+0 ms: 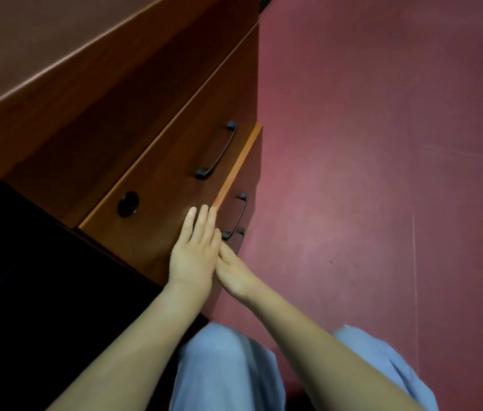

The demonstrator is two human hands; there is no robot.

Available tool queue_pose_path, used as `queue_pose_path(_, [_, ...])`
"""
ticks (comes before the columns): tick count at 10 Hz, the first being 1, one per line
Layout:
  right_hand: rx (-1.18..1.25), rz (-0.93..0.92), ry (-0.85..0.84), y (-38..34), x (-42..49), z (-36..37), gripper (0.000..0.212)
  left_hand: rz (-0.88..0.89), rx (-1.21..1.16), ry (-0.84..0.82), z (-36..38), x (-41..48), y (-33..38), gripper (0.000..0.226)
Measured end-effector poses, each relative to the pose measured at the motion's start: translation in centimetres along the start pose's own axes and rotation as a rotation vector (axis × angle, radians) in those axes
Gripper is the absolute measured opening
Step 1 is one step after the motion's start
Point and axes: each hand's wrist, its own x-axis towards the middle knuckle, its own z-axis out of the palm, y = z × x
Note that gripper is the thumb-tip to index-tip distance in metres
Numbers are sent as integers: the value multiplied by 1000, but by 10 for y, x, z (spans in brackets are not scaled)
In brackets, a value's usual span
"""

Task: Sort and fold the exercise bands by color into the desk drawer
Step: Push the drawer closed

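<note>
Desk drawer, the upper one of the stack, sits in the middle of the view, and both hands are at it.

Nearest are two knees in light blue trousers, and two bare forearms reach forward from them. The left hand lies flat against the front of the desk drawer, fingers straight and close together, holding nothing. The right hand is just beside and partly under it, touching it. Its fingers are stretched out flat towards the second drawer front and also hold nothing, and its fingertips are hidden behind the left hand.

Past the fingertips, three dark metal handles can be counted: a long one on the desk drawer, a second on the front below, and the end of a third just showing under that. One round black lock sits on the desk drawer to the left of the left hand's fingertips. An orange edge strip runs between the two upper fronts. Whether either drawer is pulled out cannot be told.

To the left is the dark kneehole. Farther off are the brown desk top and, on the right, the reddish floor.
</note>
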Motion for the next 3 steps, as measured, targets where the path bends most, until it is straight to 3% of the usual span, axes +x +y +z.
queue_pose_path(2, [-171, -4, -194, 12, 31, -17, 73, -47, -142, 188, 25, -1, -3, 82])
queue_pose_path(3, [-192, 76, -155, 41, 37, -52, 55, -72, -239, 156, 41, 3, 7, 82])
